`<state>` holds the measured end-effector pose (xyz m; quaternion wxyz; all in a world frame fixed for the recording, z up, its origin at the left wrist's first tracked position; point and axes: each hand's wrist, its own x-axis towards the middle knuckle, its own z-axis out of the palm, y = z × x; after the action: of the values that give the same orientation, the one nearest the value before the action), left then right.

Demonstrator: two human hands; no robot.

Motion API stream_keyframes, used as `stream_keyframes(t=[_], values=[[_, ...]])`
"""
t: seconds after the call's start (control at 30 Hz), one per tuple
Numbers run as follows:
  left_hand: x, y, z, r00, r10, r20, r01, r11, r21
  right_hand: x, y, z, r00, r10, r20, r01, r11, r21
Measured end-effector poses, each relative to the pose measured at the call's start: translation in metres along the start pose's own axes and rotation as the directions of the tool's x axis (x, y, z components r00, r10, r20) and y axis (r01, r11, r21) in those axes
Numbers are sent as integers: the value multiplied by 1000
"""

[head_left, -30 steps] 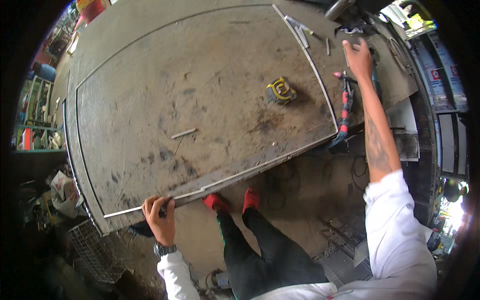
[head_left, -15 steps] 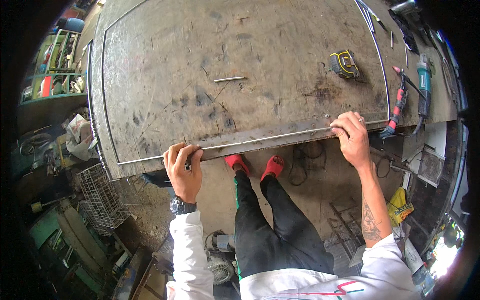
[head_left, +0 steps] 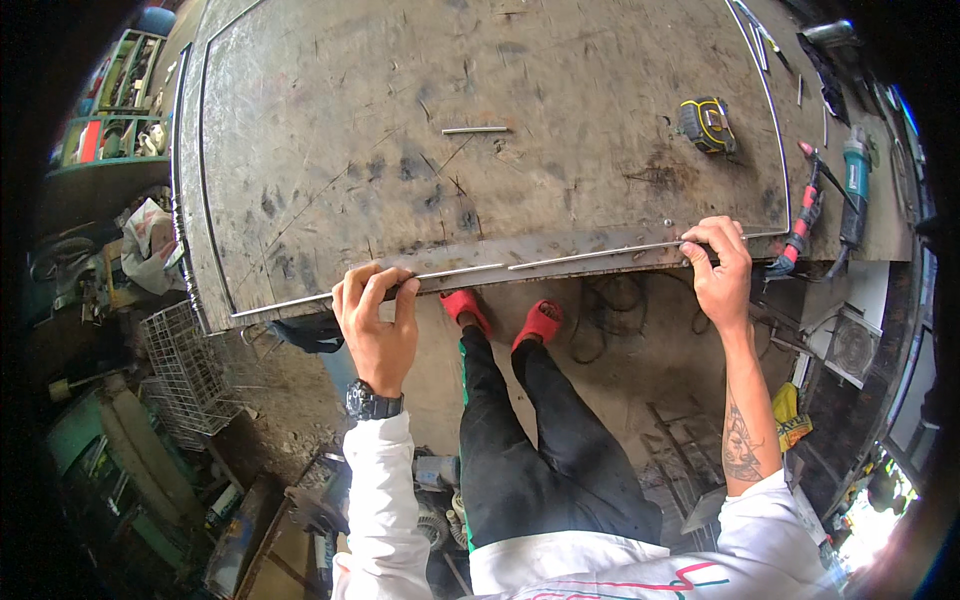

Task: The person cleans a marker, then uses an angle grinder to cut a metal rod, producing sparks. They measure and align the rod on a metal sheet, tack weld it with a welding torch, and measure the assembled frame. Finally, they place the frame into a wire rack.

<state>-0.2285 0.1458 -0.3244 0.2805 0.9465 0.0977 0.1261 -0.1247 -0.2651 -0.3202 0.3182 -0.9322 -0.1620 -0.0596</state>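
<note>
Two thin metal rods lie nearly end to end along the near edge of a worn workbench. My left hand pinches the left rod between thumb and fingers. My right hand grips the right rod near its far right part. The inner ends of the rods sit close together, slightly offset, with a small gap. Both rods lie over a flat metal strip at the bench edge. At the left, the left rod reaches the corner of a bent thin rod frame.
A tape measure and a short rod piece lie on the bench. At the right are a red-handled torch and a teal angle grinder. A wire basket stands below left; cables lie on the floor under the bench.
The inner rod ends, which met in one line, now show a small offset gap. My right hand has shifted slightly right and up; the whole view has shifted a little.
</note>
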Motion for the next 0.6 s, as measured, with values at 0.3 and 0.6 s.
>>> stream_keyframes(t=[0.3,0.6], values=[[-2,4,1,999,-31,-14,30,999,-18,1,-1,3,1000,26,-11,-26,1000,-11],[-4,5,4,998,-46,-42,45,999,-16,2,-5,3,1000,19,-1,-19,1000,-11]])
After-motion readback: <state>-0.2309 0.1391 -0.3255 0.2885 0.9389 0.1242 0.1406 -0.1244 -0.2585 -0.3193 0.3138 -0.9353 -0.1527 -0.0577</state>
